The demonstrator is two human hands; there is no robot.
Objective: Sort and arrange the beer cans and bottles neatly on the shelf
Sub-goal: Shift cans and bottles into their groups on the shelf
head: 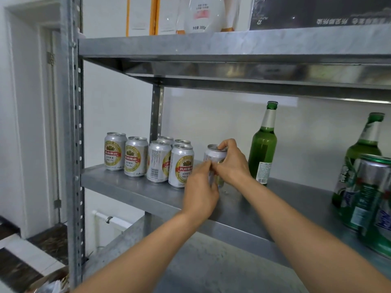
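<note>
1. The held can (214,155) is silver and upright. It is over the middle shelf (131,187), just right of the group of cans and just left of a bottle. The hands hide its base, so we cannot tell whether it stands on the board or is lifted off it.
2. We count six other silver cans (159,161) standing on the same shelf to the left. Four are in a slanting front row and two are behind the right-hand pair. With the one being held, that makes seven.
3. We count two green bottles (263,149), both upright with white neck labels. One is just right of the held can and the other is near the right edge.
4. The green cans (374,187) at the right edge stand in front of the second bottle. They are blurred and cut off, so we make out at least two and cannot count further.
5. The left hand (200,189) comes up from below on an outstretched forearm, its back toward us. Its fingers are pressed together and curled round the lower half of the can.
6. The right hand (231,163) reaches in from the right with the wrist bent. Its fingertips (222,148) arch over the lid's rim, the thumb lies against the can's side, and the grip pinches the upper half.
7. The fingers of the two hands meet at the can's front.
8. The upper shelf (190,45) carries white boxes (138,15) with orange edges, a clear packet and a dark box.
</note>
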